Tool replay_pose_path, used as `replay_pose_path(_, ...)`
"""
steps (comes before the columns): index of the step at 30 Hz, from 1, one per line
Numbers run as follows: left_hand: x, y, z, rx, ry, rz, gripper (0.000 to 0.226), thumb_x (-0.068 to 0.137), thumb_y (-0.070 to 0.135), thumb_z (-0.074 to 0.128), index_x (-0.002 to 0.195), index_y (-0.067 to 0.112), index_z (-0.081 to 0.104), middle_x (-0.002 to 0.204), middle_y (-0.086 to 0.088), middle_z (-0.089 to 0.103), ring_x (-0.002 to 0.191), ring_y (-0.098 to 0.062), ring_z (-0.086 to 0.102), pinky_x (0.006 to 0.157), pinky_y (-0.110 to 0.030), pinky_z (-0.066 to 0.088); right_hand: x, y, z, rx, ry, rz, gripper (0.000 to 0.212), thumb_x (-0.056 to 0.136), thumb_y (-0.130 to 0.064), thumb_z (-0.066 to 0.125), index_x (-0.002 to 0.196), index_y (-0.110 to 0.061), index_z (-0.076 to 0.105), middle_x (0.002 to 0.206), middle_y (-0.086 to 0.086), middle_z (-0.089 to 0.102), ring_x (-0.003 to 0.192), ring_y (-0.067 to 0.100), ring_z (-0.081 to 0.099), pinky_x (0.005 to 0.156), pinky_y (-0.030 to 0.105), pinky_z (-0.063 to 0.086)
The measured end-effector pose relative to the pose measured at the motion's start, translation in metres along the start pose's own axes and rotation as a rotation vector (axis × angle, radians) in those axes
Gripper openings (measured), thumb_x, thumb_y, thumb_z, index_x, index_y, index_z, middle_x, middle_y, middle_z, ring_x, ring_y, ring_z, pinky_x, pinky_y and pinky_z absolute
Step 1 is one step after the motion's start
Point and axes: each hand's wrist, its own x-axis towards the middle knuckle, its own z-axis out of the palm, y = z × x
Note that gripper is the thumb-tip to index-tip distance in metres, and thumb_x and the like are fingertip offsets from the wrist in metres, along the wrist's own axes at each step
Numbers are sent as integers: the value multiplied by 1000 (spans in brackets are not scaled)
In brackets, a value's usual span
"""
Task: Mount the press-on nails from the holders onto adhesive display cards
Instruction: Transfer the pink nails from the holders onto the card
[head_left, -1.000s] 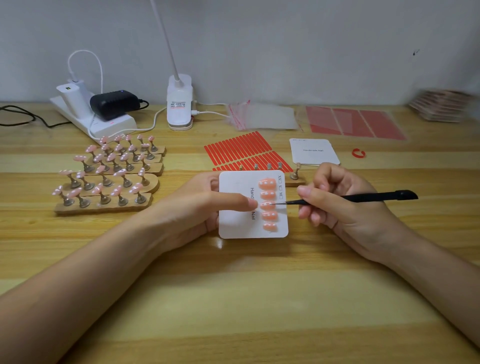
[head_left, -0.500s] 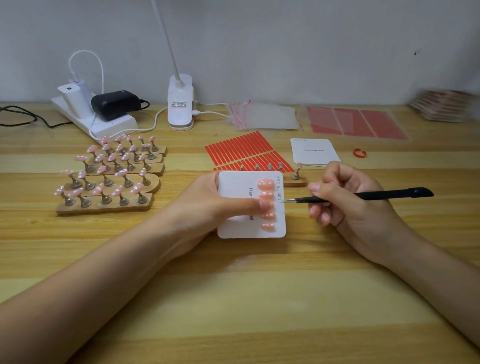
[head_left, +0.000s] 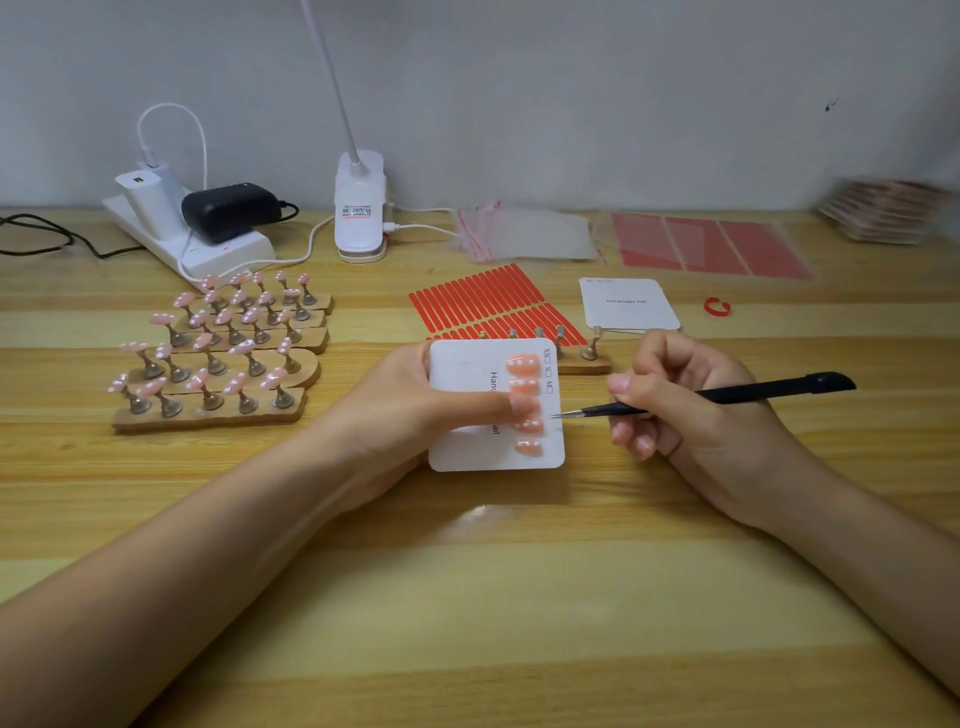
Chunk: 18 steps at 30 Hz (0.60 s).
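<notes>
- Your left hand grips the display card by its left edge, thumb stretched across the face and pressing on the middle of the five pink nails in the column on the card's right side.
- Your right hand pinches the black tweezers; the tips sit just off the card's right edge, closed on nothing that shows.
- Risk: if the thumb slides as it presses, the nail under it may skew out of line with its neighbours or come unstuck at one end.
- Risk: the sharp tips are near the nails; a nudge inward could scratch the finish or the white dots.
- Risk: the card seems to be held up off the table, so uneven thumb pressure may bend it and loosen seated nails.
- The emptied holder stands right behind the card, easy to knock.
- The loaded holders wait at your left, so much of the task looks undone.
- The wooden table is bare in front of you; red adhesive strips, spare cards, plastic bags, a lamp base and a power strip crowd the back by the plain wall.
</notes>
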Motion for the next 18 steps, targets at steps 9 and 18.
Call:
replay_pose_path(9,3,-2,-11,-103,-126,-41,34,58,-4,67,86,13,73,93,-10,73,83,-22,71,61,-25,55,0,0,-1,-1,8,19,28,65,-12,64,47,-26,48,47,-2,49,42,10,55,36,15,38)
replay_pose_path(18,1,0,-11,-81,-120,-61,42,66,-15,60,98,12,60,91,-9,74,82,-22,71,61,-27,58,0,-1,0,-6,18,13,26,65,-14,63,47,-27,50,47,-4,51,44,8,56,38,15,39)
